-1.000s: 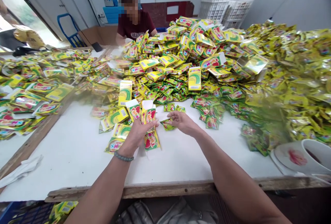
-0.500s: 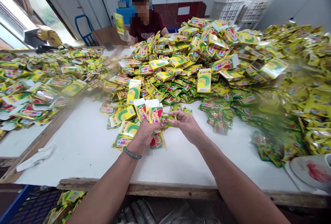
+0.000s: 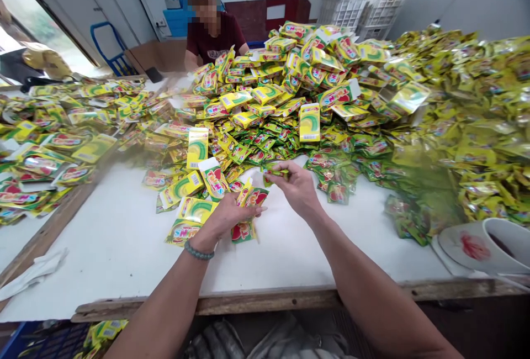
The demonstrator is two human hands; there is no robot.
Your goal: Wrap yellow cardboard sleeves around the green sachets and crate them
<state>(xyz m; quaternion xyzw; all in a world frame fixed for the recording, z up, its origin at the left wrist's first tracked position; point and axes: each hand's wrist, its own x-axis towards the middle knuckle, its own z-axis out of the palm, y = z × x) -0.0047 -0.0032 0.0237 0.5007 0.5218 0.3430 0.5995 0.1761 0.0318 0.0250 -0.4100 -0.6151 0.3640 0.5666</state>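
My left hand (image 3: 226, 216) grips a small yellow-and-red carton (image 3: 249, 198), tilted with its open flap toward the far side. My right hand (image 3: 295, 186) pinches a small green sachet (image 3: 274, 172) just above and to the right of the carton, its fingers closed on it. Several flat and folded cartons (image 3: 194, 186) lie on the white table (image 3: 124, 248) right by my left hand. A loose spread of green sachets (image 3: 339, 174) lies past my right hand.
A huge heap of yellow cartons and sachets (image 3: 314, 83) covers the far and right side of the table. A person in a dark red shirt (image 3: 213, 36) sits across. A white cup on a saucer (image 3: 486, 246) stands at the right near edge. More packets (image 3: 45, 138) lie on the left.
My left hand has lowered and tilted the carton. My right hand has moved up and away from it toward the sachets, holding a sachet. The camera view shifted slightly.
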